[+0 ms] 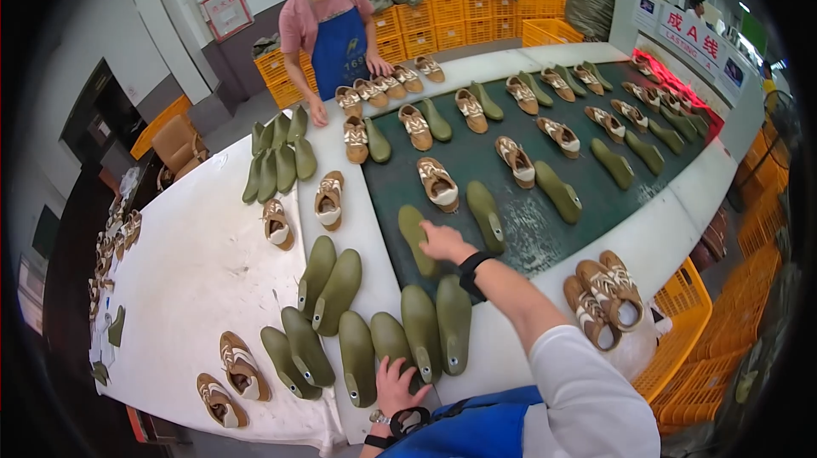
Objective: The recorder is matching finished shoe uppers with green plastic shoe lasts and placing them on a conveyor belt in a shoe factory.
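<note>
My right hand (447, 243) reaches over the green conveyor belt, its fingers closed on the edge of a green shoe last (412, 224). Close to my body, my left hand (397, 386) lies with spread fingers over the heel end of another green last (390, 337). Beside it stand more lasts, among them one on its left (357, 360) and a pair on its right (454, 322). Further along the belt, a brown and white sneaker (437, 184) sits near a last (485, 215). My palms and some fingertips are hidden.
Sneakers and lasts stand in rows along the belt (383, 237). Across the table, a co-worker in a blue apron (340, 49) has a hand near the lasts. Several sneakers (608, 292) sit at the right edge, beside an orange crate (685, 330). A white-covered table (187, 271) extends left.
</note>
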The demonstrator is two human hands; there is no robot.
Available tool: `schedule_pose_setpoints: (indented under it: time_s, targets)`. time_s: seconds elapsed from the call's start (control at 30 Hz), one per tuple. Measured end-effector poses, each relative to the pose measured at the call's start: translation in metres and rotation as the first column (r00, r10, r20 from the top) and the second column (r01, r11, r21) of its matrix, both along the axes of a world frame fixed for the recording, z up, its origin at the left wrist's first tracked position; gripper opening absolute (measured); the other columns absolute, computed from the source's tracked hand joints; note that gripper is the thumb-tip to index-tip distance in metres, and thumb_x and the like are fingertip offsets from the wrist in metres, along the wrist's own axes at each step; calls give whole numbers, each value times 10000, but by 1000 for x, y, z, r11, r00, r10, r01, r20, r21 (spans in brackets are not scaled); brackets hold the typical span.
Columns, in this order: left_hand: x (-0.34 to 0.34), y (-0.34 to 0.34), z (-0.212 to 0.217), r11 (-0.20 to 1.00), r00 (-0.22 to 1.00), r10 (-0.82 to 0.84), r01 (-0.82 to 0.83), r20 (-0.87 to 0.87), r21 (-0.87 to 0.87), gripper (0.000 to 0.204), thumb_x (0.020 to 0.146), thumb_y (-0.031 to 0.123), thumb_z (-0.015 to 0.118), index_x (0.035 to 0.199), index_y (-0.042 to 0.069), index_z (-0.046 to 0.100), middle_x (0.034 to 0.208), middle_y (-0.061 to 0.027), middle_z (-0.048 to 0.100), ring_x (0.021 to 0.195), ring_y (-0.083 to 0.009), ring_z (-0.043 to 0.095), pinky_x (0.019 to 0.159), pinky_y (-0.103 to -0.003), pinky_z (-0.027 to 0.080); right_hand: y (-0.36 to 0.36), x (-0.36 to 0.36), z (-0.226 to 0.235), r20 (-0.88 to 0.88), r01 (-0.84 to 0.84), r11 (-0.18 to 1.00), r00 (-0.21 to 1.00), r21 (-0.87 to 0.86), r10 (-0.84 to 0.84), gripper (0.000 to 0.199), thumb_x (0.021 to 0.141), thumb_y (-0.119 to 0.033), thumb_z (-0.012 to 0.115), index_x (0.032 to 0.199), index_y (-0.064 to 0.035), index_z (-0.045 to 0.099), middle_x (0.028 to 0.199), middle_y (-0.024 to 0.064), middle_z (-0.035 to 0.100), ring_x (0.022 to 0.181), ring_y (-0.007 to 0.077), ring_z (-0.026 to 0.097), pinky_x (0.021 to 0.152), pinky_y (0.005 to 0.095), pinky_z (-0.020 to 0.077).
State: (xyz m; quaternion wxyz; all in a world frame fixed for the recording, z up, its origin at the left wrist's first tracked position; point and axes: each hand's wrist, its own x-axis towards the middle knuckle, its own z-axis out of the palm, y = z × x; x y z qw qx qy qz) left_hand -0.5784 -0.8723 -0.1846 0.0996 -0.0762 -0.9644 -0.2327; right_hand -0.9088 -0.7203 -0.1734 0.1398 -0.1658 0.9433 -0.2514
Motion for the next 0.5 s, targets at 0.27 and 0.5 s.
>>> schedule_pose_setpoints:
  time_s: [0.27, 0.5]
  targets:
    - [9, -4, -1, 1000, 1000, 19, -18, -22, 17, 460, 577, 322, 794, 940, 84, 642, 1136, -115, 528, 1161, -409, 398, 940, -506, 365, -35, 36, -24, 193, -86, 981, 980, 174, 52, 740, 771, -195, 547, 1426, -159, 206, 1063, 168, 618, 988, 313, 595, 846, 401, 464]
    - [-2, -2, -9, 995, 996, -47, 53, -76, 81, 460, 532, 223, 805, 914, 50, 615, 1118, -157, 508, 1145, -440, 395, 940, -522, 359, 66, 81, 22, -58, -107, 974, 994, -201, 97, 495, 793, -264, 554, 1256, -108, 474, 1017, 178, 627, 945, 345, 593, 804, 427, 477]
